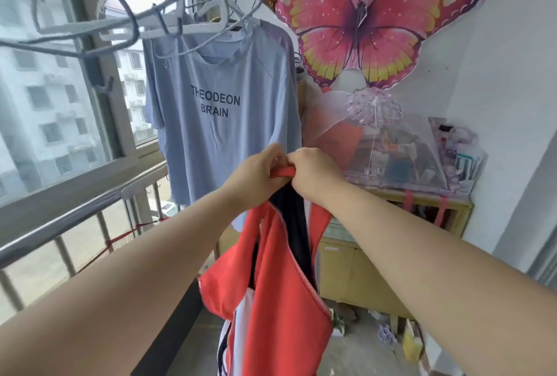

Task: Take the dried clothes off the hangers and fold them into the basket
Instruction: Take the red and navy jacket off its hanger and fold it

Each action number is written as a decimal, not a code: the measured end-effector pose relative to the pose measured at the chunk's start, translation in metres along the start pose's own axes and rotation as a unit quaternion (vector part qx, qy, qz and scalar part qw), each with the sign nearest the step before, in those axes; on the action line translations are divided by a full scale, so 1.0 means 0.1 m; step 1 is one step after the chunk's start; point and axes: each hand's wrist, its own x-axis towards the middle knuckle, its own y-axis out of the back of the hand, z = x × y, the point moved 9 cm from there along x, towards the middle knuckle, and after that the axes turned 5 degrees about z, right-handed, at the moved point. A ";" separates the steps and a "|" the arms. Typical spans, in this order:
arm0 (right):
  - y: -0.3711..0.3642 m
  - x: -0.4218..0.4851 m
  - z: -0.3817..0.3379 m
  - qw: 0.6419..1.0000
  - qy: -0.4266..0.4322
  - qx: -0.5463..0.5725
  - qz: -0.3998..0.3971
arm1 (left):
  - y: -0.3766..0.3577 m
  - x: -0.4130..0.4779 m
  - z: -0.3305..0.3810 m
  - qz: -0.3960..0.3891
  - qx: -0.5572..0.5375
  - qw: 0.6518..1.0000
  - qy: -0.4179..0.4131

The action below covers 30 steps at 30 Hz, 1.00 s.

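Space is tight: railing (60, 226) runs along the 8 o'clock side, just beside the red garment (271, 285) hanging at 6 o'clock. Left hand (256, 175) and right hand (315, 178) meet dead centre, fingers of both curled and pinching the garment's red top edge. Blue T-shirt (223, 122) hangs right behind them at 11, bare hangers (114, 24) bunched at 10. Butterfly kite (361, 23) on the wall at 1, mesh cover (401, 152) on the yellow counter (361, 270) at 3. Floor (361, 354) at 5 has bits lying around.
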 end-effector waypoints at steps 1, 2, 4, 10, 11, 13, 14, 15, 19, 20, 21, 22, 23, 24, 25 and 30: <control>0.03 -0.01 -0.01 1.000 0.005 -0.021 0.000 | -0.04 -0.07 -0.08 -0.011 -0.034 0.999 0.018; 0.06 -0.01 -0.02 1.000 0.007 -0.028 0.004 | -0.10 -0.16 -0.16 -0.026 -0.053 0.998 0.036; 0.11 -0.03 -0.06 1.000 0.000 -0.020 0.018 | -0.30 -0.41 -0.37 -0.072 -0.018 0.995 0.069; 0.26 0.00 -0.06 0.998 -0.025 0.015 0.059 | -0.75 -1.13 -1.18 -0.069 0.080 0.971 0.213; 0.28 0.00 -0.07 0.998 -0.021 0.012 0.057 | -0.71 -1.18 -1.27 -0.033 0.073 0.965 0.250; 0.29 0.00 -0.07 0.999 -0.010 -0.004 0.048 | -0.60 -1.20 -1.40 0.024 0.072 0.955 0.288; 0.28 -0.01 -0.05 0.999 -0.007 -0.016 0.040 | -0.54 -1.16 -1.42 0.042 0.073 0.957 0.279; 0.27 -0.01 -0.01 0.999 -0.008 -0.029 0.029 | -0.50 -1.11 -1.43 0.051 0.075 0.961 0.261; 0.09 -0.07 0.30 0.995 -0.046 -0.076 -0.039 | -0.37 -0.93 -1.53 0.042 0.057 0.965 0.252; 0.02 -0.11 0.40 0.993 -0.058 -0.078 -0.060 | -0.34 -0.91 -1.57 0.043 0.048 0.961 0.271; -0.07 -0.16 0.49 0.991 -0.070 -0.072 -0.088 | -0.31 -0.89 -1.63 0.041 0.048 0.955 0.291; -0.16 -0.22 0.57 0.987 -0.079 -0.058 -0.123 | -0.27 -0.86 -1.68 0.035 0.060 0.950 0.305; -0.26 -0.29 0.64 0.982 -0.090 -0.034 -0.160 | -0.23 -0.83 -1.71 0.027 0.079 0.946 0.314; -0.35 -0.38 0.70 0.975 -0.108 0.003 -0.196 | -0.19 -0.79 -1.73 0.014 0.097 0.943 0.319; -0.44 -0.46 0.76 0.963 -0.130 0.055 -0.228 | -0.16 -0.75 -1.72 0.000 0.112 0.940 0.321; -0.69 -0.61 0.73 0.932 -0.168 0.227 -0.226 | -0.23 -0.69 -1.74 -0.060 -0.056 0.932 0.353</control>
